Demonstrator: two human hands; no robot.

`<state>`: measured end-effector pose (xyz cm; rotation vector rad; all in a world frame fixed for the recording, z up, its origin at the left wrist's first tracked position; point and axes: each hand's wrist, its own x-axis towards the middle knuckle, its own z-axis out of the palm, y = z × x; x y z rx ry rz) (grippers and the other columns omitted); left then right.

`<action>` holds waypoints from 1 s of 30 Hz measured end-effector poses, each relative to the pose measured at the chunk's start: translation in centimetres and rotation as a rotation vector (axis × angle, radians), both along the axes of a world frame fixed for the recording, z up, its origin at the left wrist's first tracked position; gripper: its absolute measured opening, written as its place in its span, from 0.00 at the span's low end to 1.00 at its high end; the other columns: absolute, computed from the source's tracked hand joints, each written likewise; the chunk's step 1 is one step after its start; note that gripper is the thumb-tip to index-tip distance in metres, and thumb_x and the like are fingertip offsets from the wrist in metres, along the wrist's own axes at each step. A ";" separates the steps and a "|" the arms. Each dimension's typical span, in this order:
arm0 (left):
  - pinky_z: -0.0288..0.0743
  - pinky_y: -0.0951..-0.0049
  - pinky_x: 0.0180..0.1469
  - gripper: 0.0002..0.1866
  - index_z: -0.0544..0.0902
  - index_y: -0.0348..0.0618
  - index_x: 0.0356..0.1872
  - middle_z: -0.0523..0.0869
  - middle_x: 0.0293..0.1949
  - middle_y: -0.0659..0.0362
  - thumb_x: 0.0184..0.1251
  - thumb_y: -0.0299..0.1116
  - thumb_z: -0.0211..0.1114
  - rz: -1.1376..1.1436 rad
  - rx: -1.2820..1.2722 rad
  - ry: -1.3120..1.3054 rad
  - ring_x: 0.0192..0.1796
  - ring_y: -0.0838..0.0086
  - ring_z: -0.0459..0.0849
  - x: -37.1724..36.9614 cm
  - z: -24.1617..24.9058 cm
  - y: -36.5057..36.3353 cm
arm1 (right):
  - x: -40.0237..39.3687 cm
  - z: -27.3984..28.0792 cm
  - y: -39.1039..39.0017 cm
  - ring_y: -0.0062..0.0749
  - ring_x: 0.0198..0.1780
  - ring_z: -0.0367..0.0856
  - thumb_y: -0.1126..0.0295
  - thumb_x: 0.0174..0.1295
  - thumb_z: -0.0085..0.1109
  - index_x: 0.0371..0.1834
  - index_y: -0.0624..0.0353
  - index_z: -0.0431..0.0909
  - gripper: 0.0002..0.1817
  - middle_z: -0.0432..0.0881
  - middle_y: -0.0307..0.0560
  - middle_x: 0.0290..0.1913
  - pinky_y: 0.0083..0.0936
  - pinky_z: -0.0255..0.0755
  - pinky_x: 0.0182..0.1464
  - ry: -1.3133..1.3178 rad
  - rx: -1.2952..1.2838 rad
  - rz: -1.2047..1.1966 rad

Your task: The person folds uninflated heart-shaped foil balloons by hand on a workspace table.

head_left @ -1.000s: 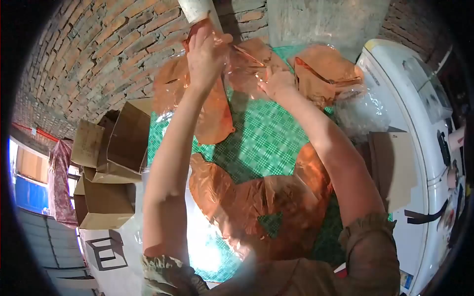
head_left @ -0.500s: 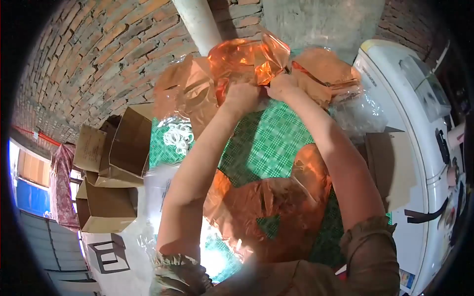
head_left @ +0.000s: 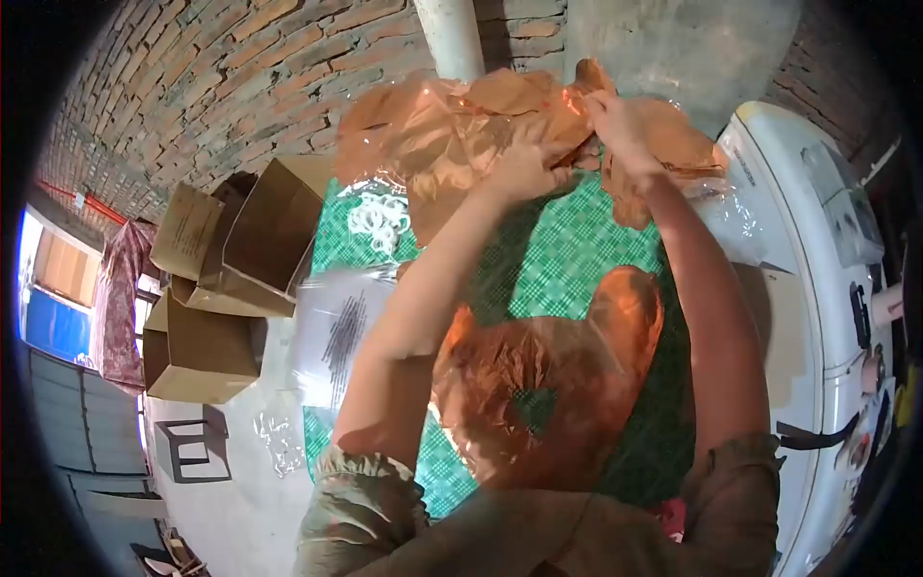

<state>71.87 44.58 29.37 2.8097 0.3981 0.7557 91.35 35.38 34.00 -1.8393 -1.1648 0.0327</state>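
Observation:
Crumpled orange foil sheets (head_left: 437,144), shiny and thin like deflated foil balloons, are heaped along the far side of a table with a green checked cover (head_left: 562,279). My left hand (head_left: 527,171) rests on the near edge of this heap, fingers stretched out and thumb apart. To its right, my right hand (head_left: 615,125) pinches a raised fold of orange foil (head_left: 580,99). Closer to me lies a flat orange foil shape (head_left: 519,380) with two rounded upper lobes and a small hole showing the green cover.
White rings or loops (head_left: 378,221) lie on the cover at left. Open cardboard boxes (head_left: 274,231) stand left of the table, near a small dark frame (head_left: 192,450) on the floor. A white refrigerator (head_left: 798,231) is at right. Clear plastic (head_left: 332,332) hangs by the left edge.
My hands have moved apart: the right up and to the right with the foil, the left onto the heap. The shiny raised foil has dropped flatter. The view has shifted slightly.

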 end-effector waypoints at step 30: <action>0.60 0.51 0.70 0.40 0.76 0.52 0.74 0.68 0.69 0.55 0.67 0.63 0.69 1.414 -0.262 0.799 0.70 0.51 0.63 -76.1 -2.0 -3.3 | -35.8 13.9 -25.4 0.26 0.31 0.73 0.58 0.81 0.53 0.49 0.65 0.87 0.20 0.84 0.48 0.39 0.27 0.71 0.37 0.843 -0.135 1.623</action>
